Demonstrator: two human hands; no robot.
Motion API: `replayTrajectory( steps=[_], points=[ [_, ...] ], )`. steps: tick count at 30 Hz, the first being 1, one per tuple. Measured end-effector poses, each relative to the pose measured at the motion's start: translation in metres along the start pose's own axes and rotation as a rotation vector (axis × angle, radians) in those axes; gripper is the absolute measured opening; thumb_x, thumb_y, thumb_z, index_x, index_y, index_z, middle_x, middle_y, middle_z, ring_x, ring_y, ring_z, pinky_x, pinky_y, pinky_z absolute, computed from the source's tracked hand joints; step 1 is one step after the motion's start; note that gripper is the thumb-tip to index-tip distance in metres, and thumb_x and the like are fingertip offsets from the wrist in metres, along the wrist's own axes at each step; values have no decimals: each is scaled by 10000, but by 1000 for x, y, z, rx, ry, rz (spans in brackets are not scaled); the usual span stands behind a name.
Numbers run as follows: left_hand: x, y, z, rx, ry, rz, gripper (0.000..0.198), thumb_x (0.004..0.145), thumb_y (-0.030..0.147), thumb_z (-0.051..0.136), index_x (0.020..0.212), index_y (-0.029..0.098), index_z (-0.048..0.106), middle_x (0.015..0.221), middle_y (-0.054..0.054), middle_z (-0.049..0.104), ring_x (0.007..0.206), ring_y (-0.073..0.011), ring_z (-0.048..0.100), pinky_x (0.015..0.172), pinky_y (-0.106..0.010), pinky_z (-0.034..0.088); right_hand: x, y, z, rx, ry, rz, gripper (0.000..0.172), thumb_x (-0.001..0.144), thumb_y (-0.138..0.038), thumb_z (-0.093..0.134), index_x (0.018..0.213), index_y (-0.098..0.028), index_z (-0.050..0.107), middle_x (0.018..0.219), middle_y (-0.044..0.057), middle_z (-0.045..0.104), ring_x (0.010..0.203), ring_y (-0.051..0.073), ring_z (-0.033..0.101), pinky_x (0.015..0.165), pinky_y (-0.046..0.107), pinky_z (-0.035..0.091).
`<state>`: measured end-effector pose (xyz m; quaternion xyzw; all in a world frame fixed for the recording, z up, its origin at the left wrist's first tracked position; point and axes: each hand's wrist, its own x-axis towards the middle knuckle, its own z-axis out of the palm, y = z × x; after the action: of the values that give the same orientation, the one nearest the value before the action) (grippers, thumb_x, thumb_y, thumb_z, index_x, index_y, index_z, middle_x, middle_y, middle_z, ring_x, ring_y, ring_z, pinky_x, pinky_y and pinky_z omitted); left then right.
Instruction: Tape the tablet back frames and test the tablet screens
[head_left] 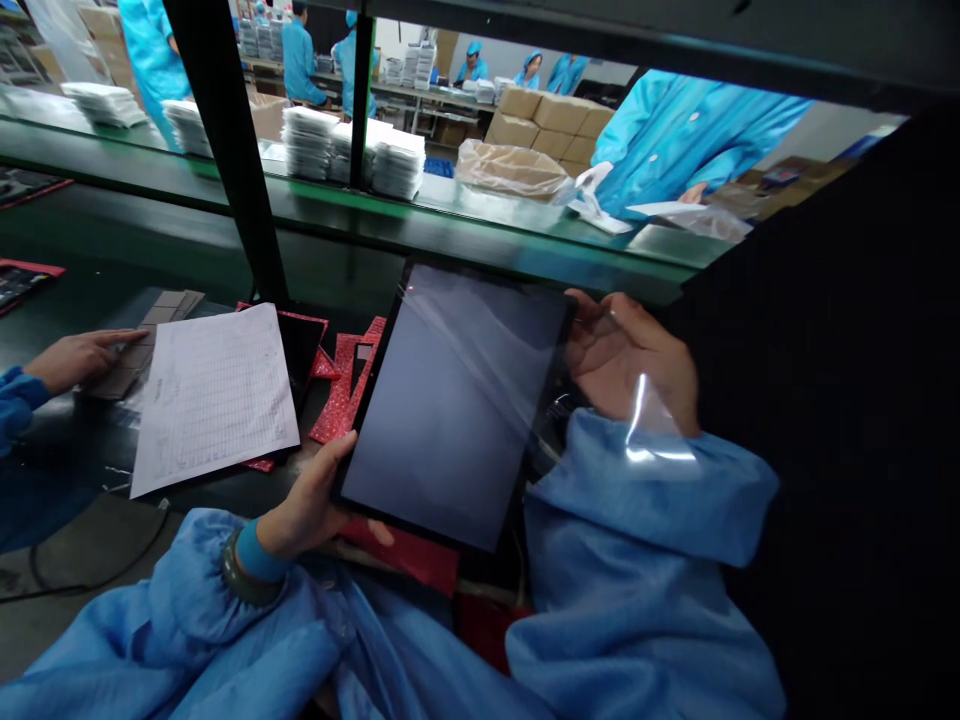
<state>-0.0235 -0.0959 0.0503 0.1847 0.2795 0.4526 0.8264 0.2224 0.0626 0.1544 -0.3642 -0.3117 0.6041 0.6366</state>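
Observation:
A flat screen panel (457, 400) with a black border is tilted up before me, its lit face grey. My left hand (319, 500) grips its lower left edge, thumb at the front and fingers beneath. At the upper right edge is my right hand (634, 355), its fingers curled in a pinch. A clear film (660, 440) with bright reflections hangs by that hand and wrist, and streaks of it cross the screen. The pinch appears to be on this film; the fingertips are partly blurred. Red bubble wrap (349, 385) lies behind the panel.
A printed sheet (221, 400) lies left over red-wrapped pieces. Another person's hand (90, 360) touches grey-brown card strips (146, 345). A dark post (232, 150) rises from the bench. Beyond the ledge (480, 225) are paper stacks (397, 165), cartons (551, 120) and people in blue.

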Motion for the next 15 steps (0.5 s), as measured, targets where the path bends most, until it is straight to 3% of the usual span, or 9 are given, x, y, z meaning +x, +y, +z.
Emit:
replayTrajectory(
  steps=[8, 15],
  points=[
    [5, 3, 1, -103, -176, 19, 479, 843, 559, 494, 985, 155, 709, 754, -78, 743, 636, -260, 708, 619, -395, 599, 15, 8, -2, -98, -5, 24, 191, 846, -174, 575, 657, -197, 566, 747, 8, 715, 591, 122, 653, 506, 225, 533],
    [-1, 12, 14, -114, -184, 9, 444, 815, 545, 554, 994, 175, 721, 684, -51, 725, 556, -230, 685, 566, -343, 583, 8, -3, 23, -64, 90, 56, 335, 962, -167, 356, 666, -200, 511, 709, 5, 704, 566, 89, 625, 471, 191, 488]
  ],
)
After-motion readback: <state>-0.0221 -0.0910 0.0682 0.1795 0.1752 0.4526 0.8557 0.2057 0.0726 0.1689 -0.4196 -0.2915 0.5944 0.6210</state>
